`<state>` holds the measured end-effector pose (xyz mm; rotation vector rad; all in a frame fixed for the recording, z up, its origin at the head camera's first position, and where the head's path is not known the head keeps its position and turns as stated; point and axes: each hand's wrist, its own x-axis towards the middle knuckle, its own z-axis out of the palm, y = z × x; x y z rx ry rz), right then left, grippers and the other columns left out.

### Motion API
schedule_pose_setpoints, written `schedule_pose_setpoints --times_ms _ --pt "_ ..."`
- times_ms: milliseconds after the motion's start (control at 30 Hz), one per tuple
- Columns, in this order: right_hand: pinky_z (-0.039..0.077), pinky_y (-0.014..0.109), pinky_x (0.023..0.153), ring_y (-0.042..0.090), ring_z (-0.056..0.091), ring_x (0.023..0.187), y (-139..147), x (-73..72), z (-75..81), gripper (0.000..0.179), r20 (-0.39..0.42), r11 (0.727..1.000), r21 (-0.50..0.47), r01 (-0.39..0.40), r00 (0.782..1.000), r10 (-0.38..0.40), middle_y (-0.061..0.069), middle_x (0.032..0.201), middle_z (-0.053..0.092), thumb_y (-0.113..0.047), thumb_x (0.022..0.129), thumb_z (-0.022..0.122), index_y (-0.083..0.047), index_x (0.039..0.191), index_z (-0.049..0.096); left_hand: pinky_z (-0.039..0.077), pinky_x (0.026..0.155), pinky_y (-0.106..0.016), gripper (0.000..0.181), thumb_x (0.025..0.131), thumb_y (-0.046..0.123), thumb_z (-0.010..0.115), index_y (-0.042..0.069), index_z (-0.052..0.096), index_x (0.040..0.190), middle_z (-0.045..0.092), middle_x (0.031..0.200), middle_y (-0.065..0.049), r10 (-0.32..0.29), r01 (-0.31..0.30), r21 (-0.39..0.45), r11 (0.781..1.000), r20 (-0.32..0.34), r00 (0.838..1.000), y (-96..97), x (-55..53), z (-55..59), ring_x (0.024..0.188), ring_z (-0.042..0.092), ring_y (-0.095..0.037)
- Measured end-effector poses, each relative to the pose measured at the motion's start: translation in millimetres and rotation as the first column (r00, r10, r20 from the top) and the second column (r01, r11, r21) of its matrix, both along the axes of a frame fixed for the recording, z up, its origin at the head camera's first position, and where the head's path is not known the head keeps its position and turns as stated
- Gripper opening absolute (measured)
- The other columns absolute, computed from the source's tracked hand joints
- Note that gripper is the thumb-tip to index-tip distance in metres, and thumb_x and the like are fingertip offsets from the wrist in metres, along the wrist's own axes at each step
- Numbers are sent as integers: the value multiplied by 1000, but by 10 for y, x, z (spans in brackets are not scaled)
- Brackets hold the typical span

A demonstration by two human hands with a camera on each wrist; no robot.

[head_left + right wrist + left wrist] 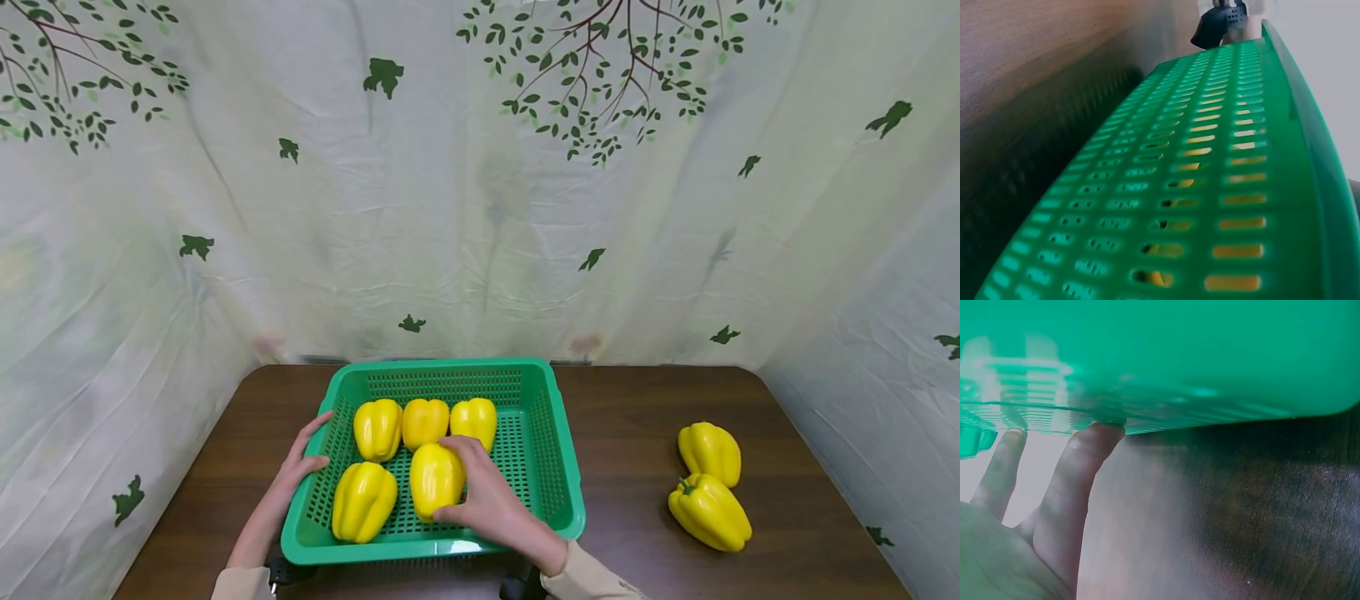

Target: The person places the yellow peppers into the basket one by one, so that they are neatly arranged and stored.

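A green perforated plastic basket point(450, 365) rests on the table. Inside, my right hand point(495, 498) grips a yellow bell pepper point(436, 482) between thumb and fingers, at the front middle. Another yellow pepper point(364, 502) lies to its left, and three sit in a row behind, the middle pepper point(425, 422) among them. At the basket's left side my left hand point(298, 468) touches the rim, its fingers extended. The left wrist view has the fingertips of this hand point(1063, 506) against the basket's wall point(1210, 356). Only the basket's slotted side point(1166, 162) shows in the right wrist view; the right hand is hidden there.
Two more yellow peppers lie on the brown table point(630, 467) at the right: one rear pepper point(709, 452) and, touching it, a front pepper point(709, 512) with a green stem. A pale curtain point(480, 208) with leaf prints hangs behind and at both sides.
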<state>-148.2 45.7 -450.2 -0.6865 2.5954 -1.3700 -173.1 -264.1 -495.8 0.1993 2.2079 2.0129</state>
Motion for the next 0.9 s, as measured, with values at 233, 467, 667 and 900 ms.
schedule_pose_setpoints --times_ms 233,467,667,900 --pt "43 39 93 24 47 115 -86 20 -20 74 13 1000 18 -3 1000 3 8 137 40 -15 72 83 -11 135 43 50 80 -31 57 98 8 36 23 20 150 8 150 -23 -2 2 9 1000 -22 1000 -1 -7 -10 104 51 -5" --pt "44 37 90 23 47 114 -153 14 -58 75 31 999 38 -11 999 10 8 136 39 -15 72 83 -10 135 43 51 79 -30 59 97 5 36 26 22 150 5 151 -27 -15 17 39 999 -41 999 -8 -29 -19 106 51 -3" --pt "45 38 88 24 48 111 -212 13 -60 76 49 999 47 -16 999 14 10 137 39 -14 72 83 -8 136 43 51 78 -30 58 96 3 37 23 24 149 7 149 -26 -2 5 49 999 -65 998 8 -34 -29 105 51 -3" --pt "44 39 91 25 48 114 -240 -1 -84 76 32 997 71 -28 999 26 10 136 40 -13 71 84 -8 136 43 50 79 -29 59 96 2 37 22 24 149 6 150 -27 -5 9 52 999 -75 997 9 -33 -21 106 50 -5"
